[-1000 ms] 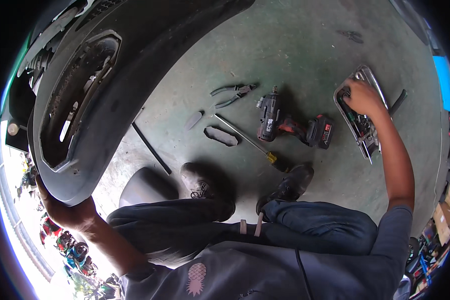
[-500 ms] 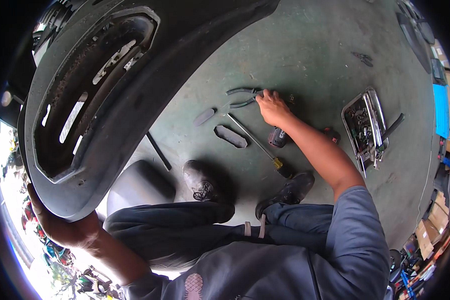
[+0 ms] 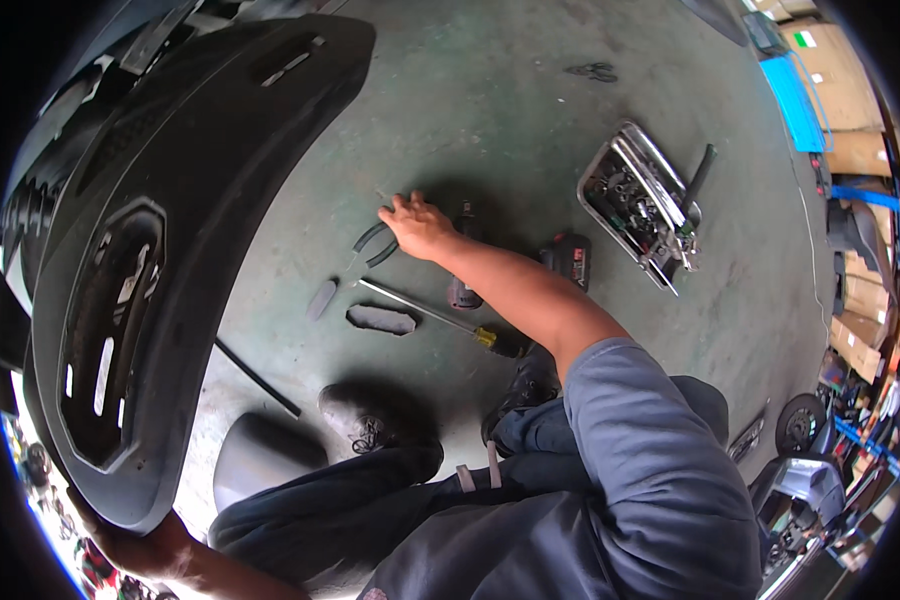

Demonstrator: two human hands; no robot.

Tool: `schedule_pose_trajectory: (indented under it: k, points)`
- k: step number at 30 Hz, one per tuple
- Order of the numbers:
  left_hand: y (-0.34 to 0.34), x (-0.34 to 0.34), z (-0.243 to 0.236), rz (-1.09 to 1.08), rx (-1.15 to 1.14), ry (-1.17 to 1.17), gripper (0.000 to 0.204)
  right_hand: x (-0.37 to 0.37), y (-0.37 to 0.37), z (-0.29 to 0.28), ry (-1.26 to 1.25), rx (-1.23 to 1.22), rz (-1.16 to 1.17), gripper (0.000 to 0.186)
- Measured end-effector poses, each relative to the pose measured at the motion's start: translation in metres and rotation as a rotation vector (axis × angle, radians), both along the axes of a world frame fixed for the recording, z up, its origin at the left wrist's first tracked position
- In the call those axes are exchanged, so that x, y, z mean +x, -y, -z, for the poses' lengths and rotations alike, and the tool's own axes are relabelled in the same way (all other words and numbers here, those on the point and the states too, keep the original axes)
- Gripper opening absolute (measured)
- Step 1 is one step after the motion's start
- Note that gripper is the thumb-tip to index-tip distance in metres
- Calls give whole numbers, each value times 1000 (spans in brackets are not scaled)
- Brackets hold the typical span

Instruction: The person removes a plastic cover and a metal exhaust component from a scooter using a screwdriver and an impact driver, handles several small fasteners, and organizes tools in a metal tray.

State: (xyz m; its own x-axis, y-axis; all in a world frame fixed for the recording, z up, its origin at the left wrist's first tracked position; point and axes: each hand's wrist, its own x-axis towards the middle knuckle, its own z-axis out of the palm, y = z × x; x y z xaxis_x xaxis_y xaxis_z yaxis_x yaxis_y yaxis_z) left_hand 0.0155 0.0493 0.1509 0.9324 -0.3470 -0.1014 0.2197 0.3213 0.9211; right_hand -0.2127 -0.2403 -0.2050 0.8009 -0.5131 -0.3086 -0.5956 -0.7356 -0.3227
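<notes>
Head view: L hand (image 3: 145, 550) grips the lower end of a dark panel (image 3: 210, 190), far L, long axis lower-L to upper-R. R hand (image 3: 417, 225) over pliers (image 3: 382, 256) on floor (image 3: 470, 130), handles pointing lower-L; can't tell if pinching. 1 screwdriver (image 3: 430, 315); battery (image 3: 570, 262) marks too small to read.

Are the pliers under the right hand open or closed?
Open: the pliers have their handles spread apart; the right hand hides the jaws.

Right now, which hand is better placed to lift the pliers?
Probably the right hand: it is over the pliers, while the left hand holds the dark panel by its lower end.
</notes>
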Motion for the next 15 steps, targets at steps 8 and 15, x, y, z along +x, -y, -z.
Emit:
schedule_pose_trajectory:
  k: [8,15]
  points:
    - [-12,10,20,647,-254,-88,45,-146,109,-86,-175,-54,232,44]
    - [132,-59,109,648,-58,-465,47,-343,114,-80,-250,-115,863,50]
